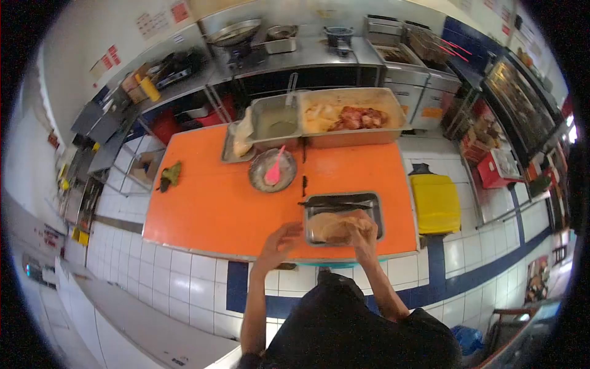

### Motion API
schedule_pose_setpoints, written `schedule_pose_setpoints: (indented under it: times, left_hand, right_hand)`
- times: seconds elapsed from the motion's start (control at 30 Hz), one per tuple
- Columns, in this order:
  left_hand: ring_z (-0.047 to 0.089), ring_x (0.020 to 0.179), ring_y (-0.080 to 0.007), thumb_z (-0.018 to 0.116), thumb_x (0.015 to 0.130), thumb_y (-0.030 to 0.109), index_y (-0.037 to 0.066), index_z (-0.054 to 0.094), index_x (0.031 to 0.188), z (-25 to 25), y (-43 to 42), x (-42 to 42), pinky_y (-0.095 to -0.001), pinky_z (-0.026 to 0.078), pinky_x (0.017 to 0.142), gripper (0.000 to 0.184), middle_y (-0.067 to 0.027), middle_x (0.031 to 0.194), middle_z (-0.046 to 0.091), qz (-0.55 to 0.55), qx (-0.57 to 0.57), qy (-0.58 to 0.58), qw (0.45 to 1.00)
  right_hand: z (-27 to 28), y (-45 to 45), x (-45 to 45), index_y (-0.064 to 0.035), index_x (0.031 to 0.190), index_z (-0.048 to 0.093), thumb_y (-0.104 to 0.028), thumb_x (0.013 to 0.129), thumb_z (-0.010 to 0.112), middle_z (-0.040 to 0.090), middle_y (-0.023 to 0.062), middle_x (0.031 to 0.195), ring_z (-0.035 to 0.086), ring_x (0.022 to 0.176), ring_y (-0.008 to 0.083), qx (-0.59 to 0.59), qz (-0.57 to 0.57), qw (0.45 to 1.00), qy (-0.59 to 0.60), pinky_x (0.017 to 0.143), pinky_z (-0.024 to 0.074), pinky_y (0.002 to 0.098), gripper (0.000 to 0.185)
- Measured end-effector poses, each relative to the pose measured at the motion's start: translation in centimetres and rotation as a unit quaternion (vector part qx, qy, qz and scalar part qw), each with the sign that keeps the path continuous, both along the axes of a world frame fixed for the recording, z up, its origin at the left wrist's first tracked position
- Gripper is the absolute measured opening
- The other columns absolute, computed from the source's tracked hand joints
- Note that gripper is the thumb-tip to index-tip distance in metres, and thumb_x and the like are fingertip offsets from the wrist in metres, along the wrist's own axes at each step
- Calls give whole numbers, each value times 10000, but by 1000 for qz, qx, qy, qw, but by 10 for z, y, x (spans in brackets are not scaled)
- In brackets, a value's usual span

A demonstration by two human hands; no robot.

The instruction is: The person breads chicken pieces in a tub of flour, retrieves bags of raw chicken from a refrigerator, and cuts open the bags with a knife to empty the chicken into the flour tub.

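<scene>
A small metal tray lies near the front edge of the orange tabletop, with a pale tan, soft-looking piece in it, perhaps meat; I cannot make out its exact kind. My right hand reaches over the tray's right side, its fingers closed on the right end of that piece. To the left of the tray, my left hand hovers over the table edge with fingers apart and nothing in it. A long dark utensil lies along the tray's far side.
Beyond the tray stands a round metal bowl holding a pink spoon. At the back are a large tub of raw meat, a metal pan of liquid and a pale bag. A yellow bin stands right of the table.
</scene>
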State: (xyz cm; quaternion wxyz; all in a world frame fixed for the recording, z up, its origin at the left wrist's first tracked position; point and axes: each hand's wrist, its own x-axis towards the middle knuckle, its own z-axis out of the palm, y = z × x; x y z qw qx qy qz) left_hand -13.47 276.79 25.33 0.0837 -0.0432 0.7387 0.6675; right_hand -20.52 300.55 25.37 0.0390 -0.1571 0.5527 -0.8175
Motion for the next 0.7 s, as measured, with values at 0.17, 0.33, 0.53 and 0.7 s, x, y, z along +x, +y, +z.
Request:
schedule_pose_setpoints:
  times: [0.17, 0.33, 0.53, 0.7]
  left_hand:
    - [455, 1178, -239, 597, 839, 127, 90, 502, 1247, -76, 33, -127, -409, 379, 970, 420, -73, 1256, 505, -83, -322, 54, 942]
    - [427, 1183, -255, 615, 816, 146, 114, 468, 1273, -160, 58, -169, -473, 293, 1011, 481, -64, 1158, 526, -208, -709, 177, 650]
    - [536, 1046, -307, 548, 864, 224, 109, 359, 1361, -168, 53, -183, -448, 370, 938, 544, -125, 1021, 624, -313, -708, 89, 626]
    - [624, 789, -366, 488, 910, 279, 159, 410, 1349, -146, 41, -145, -447, 482, 706, 461, -180, 911, 653, -218, -474, 4, 853]
  right_hand:
    - [-85, 33, -64, 23, 885, 588, -126, 839, 603, 592, 68, 852, 553, 836, 154, 217, -180, 958, -51, 711, 455, 317, 157]
    - [-63, 66, -103, 14, 927, 602, -22, 746, 602, 598, 150, 785, 597, 707, 302, 375, -301, 871, 102, 631, 467, 346, 185]
    - [-70, 73, -118, -19, 966, 553, -19, 736, 600, 557, 169, 719, 575, 667, 334, 475, -298, 821, 107, 581, 444, 397, 235]
    - [-81, 64, -132, -37, 916, 490, -18, 768, 546, 524, 177, 670, 552, 629, 363, 502, -290, 808, 105, 533, 410, 427, 159]
